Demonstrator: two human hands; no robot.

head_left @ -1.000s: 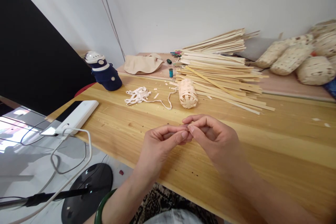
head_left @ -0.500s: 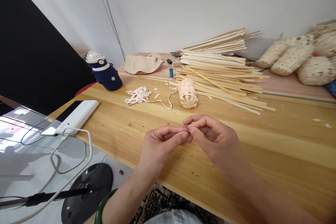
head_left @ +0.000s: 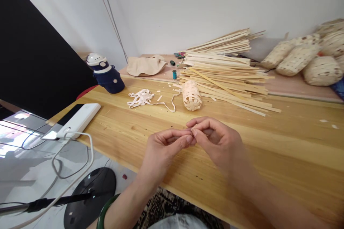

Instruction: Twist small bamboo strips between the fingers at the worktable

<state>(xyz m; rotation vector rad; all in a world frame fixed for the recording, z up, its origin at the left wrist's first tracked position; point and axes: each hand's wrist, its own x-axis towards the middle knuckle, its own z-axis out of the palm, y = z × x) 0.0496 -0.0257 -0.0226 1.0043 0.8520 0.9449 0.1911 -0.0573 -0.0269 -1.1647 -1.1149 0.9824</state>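
My left hand (head_left: 168, 146) and my right hand (head_left: 217, 139) meet above the front half of the wooden table (head_left: 282, 154). Thumbs and forefingers of both are pinched together, fingertips touching. Whatever is between them is hidden or too small to make out. Just beyond my fingers a small woven basket (head_left: 191, 96) of pale strips lies on its side. A flat white cord (head_left: 141, 98) is heaped to its left, and its loose end runs over toward the basket.
Bundles of flat strips (head_left: 223, 78) lie behind the basket. Several woven pieces (head_left: 298, 59) are piled at the right. A blue spool (head_left: 174, 74), a beige cloth (head_left: 146, 66), a blue bottle (head_left: 109, 77) and a white power strip (head_left: 86, 114) with cables stand or lie leftward.
Both hands keep almost the same pinched pose at the same spot. The view has shifted very slightly; nothing on the table has visibly moved.
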